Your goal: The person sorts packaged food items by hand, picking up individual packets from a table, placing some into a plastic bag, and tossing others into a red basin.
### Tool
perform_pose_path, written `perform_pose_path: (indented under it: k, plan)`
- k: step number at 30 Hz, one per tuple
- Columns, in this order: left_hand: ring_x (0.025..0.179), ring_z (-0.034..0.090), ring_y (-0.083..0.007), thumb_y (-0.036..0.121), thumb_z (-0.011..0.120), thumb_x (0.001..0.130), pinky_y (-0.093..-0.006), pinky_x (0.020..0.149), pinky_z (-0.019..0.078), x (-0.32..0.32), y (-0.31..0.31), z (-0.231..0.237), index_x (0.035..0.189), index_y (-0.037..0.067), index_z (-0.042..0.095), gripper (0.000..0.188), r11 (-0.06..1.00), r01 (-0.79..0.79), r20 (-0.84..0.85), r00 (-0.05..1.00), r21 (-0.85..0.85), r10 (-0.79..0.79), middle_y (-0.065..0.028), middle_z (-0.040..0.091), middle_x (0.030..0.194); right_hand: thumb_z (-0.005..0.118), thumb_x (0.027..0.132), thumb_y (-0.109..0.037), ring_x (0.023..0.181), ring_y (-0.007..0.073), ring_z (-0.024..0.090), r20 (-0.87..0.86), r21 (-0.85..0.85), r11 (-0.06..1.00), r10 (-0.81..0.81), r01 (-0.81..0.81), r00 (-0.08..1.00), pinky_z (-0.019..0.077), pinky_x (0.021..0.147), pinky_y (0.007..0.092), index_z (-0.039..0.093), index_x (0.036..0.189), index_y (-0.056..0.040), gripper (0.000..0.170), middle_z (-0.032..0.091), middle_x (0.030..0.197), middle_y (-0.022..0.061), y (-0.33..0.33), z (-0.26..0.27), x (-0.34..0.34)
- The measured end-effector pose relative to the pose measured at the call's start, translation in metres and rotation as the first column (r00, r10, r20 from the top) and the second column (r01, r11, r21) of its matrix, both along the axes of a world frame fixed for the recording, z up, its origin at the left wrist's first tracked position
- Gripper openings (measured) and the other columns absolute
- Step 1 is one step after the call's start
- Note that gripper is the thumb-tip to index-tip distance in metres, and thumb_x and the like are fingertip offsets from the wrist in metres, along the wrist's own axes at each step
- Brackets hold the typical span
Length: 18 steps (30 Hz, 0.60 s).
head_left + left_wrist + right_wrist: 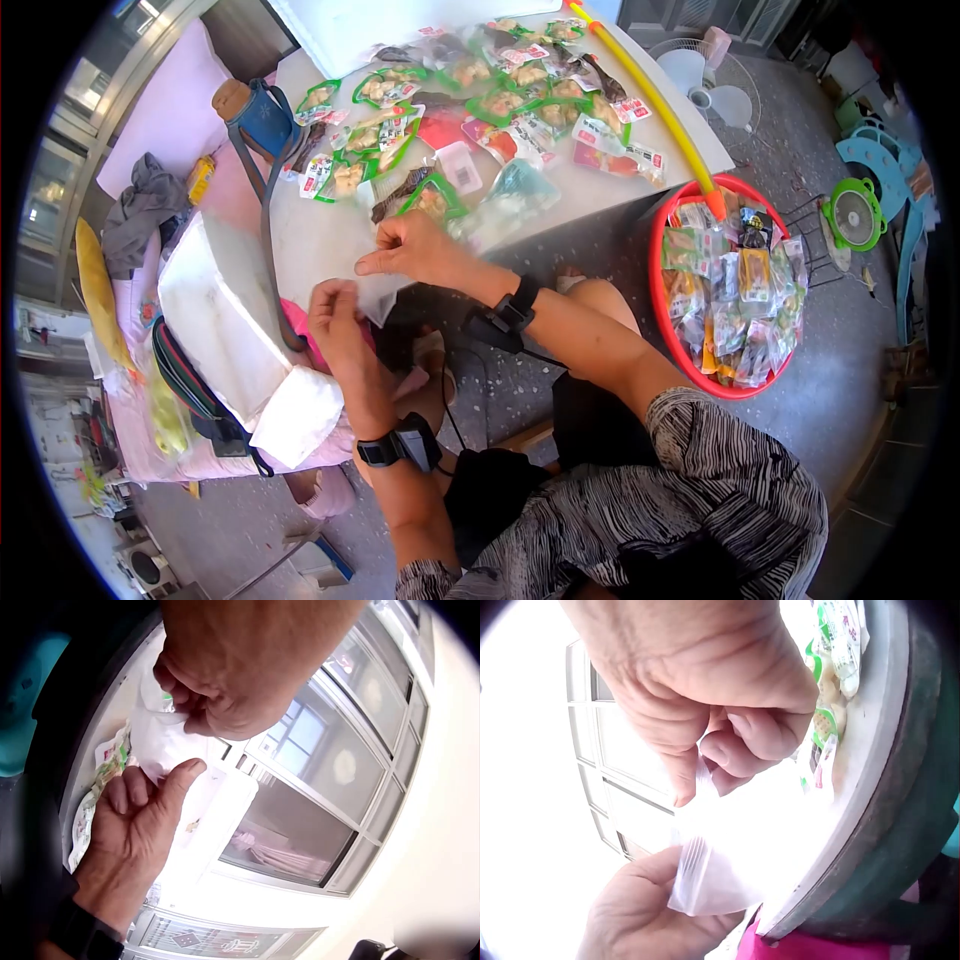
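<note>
A small clear plastic bag [716, 881] with a ridged strip near its edge is stretched between my hands over the table's near edge. My left hand [340, 325] pinches one side of its edge between thumb and fingertips. My right hand [425, 248], slightly farther forward, grips the other side with curled fingers, its thumb [681, 780] straight. In the left wrist view the bag [161, 742] appears whitish and translucent, spread below the left fingers. A green-edged packet of pale food pieces [435, 200] lies on the table just beyond my right hand.
Several green-edged packets [390, 88] and dark packets cover the white table [300, 240]. A yellow tube [650, 95] leans across its right side. A red basin [660, 310] of packaged food stands right. At left are a blue flask [265, 120] and white sheet [220, 310].
</note>
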<state>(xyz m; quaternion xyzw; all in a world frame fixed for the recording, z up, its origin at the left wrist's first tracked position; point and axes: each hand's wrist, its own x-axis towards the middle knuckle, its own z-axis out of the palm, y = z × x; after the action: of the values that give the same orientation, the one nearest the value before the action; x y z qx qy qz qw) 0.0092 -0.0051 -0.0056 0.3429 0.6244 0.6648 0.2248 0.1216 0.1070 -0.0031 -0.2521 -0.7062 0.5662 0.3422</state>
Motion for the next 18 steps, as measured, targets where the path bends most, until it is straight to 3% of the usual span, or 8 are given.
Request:
perform_pose_path:
  k: [2, 3, 6, 7, 10, 11, 14, 18]
  plan:
    - [0.065, 0.045, -0.0096, 0.004, 0.052, 0.081, -0.0251, 0.058, 0.0384, -0.009, -0.002, -0.002, 0.083, -0.001, 0.053, 0.005, 0.947, -0.282, -0.338, 0.885, 0.155, 0.319, -0.0013, 0.050, 0.071, 0.073, 0.065, -0.022, 0.049, 0.0103, 0.045, 0.042, 0.057, 0.998, 0.008, -0.010, 0.999, 0.0364, 0.046, 0.0287, 0.049, 0.058, -0.0011, 0.033, 0.048, 0.050, 0.0050, 0.000, 0.001, 0.003]
    - [0.066, 0.048, -0.0177, 0.003, 0.050, 0.082, -0.0291, 0.059, 0.0394, 0.002, -0.007, 0.020, 0.084, -0.001, 0.051, 0.005, 0.912, -0.390, -0.455, 0.794, 0.127, 0.403, -0.0065, 0.051, 0.074, 0.073, 0.065, -0.023, 0.049, 0.0138, 0.047, 0.066, 0.160, 0.987, -0.045, 0.034, 0.997, 0.0372, 0.047, 0.0298, 0.049, 0.059, -0.0007, 0.033, 0.049, 0.051, 0.0072, -0.004, 0.000, 0.003]
    - [0.067, 0.049, -0.0254, 0.002, 0.050, 0.081, -0.0331, 0.060, 0.0399, 0.009, -0.009, 0.024, 0.084, 0.000, 0.052, 0.004, 0.849, -0.390, -0.766, 0.399, 0.355, 0.504, -0.0105, 0.052, 0.076, 0.070, 0.065, -0.023, 0.050, 0.0241, 0.052, 0.103, 0.389, 0.912, -0.182, 0.129, 0.978, 0.0398, 0.049, 0.0332, 0.052, 0.061, 0.0003, 0.030, 0.053, 0.054, 0.0129, -0.015, -0.004, -0.004]
    - [0.069, 0.049, -0.0316, 0.002, 0.051, 0.079, -0.0379, 0.060, 0.0402, 0.017, -0.011, 0.028, 0.086, 0.000, 0.053, 0.007, 0.890, -0.322, -0.841, 0.333, 0.324, 0.427, -0.0134, 0.052, 0.077, 0.070, 0.065, -0.023, 0.052, 0.0271, 0.053, 0.112, 0.412, 0.899, -0.211, 0.148, 0.971, 0.0407, 0.050, 0.0344, 0.053, 0.062, 0.0005, 0.029, 0.054, 0.055, 0.0145, -0.017, -0.008, -0.007]
    - [0.068, 0.048, -0.0306, 0.003, 0.054, 0.076, -0.0398, 0.060, 0.0398, 0.027, -0.004, 0.022, 0.089, 0.001, 0.054, 0.013, 0.965, -0.197, -0.944, 0.245, 0.176, 0.222, -0.0128, 0.050, 0.075, 0.068, 0.066, -0.023, 0.058, 0.0300, 0.057, 0.208, 0.442, 0.891, -0.218, 0.107, 0.954, 0.0431, 0.052, 0.0355, 0.056, 0.067, 0.0007, 0.026, 0.056, 0.060, 0.0160, -0.015, -0.007, -0.006]
    - [0.067, 0.048, -0.0314, 0.003, 0.055, 0.074, -0.0402, 0.059, 0.0399, 0.028, -0.001, 0.019, 0.089, 0.002, 0.056, 0.015, 0.972, -0.207, -0.951, 0.262, 0.112, 0.165, -0.0131, 0.050, 0.074, 0.068, 0.066, -0.023, 0.060, 0.0299, 0.058, 0.252, 0.443, 0.893, -0.204, 0.075, 0.946, 0.0438, 0.053, 0.0354, 0.057, 0.069, 0.0006, 0.026, 0.057, 0.062, 0.0160, -0.012, -0.004, -0.004]
    - [0.068, 0.048, -0.0316, 0.002, 0.055, 0.073, -0.0395, 0.059, 0.0403, 0.014, 0.000, 0.006, 0.086, 0.003, 0.058, 0.014, 0.953, -0.303, -0.944, 0.319, -0.017, 0.084, -0.0128, 0.051, 0.072, 0.067, 0.067, -0.023, 0.061, 0.0290, 0.058, 0.150, 0.482, 0.875, -0.144, 0.055, 0.978, 0.0449, 0.060, 0.0361, 0.059, 0.075, -0.0012, 0.025, 0.059, 0.066, 0.0143, 0.005, 0.011, 0.013]
    - [0.066, 0.052, -0.0324, 0.005, 0.054, 0.074, -0.0402, 0.057, 0.0411, 0.001, -0.001, 0.001, 0.079, 0.002, 0.060, 0.008, 0.947, -0.289, -0.869, 0.495, -0.142, 0.021, -0.0144, 0.055, 0.069, 0.064, 0.067, -0.021, 0.069, 0.0284, 0.057, 0.184, 0.578, 0.795, -0.346, 0.183, 0.920, 0.0439, 0.068, 0.0360, 0.061, 0.079, -0.0056, 0.020, 0.060, 0.075, 0.0113, 0.030, 0.020, 0.040]
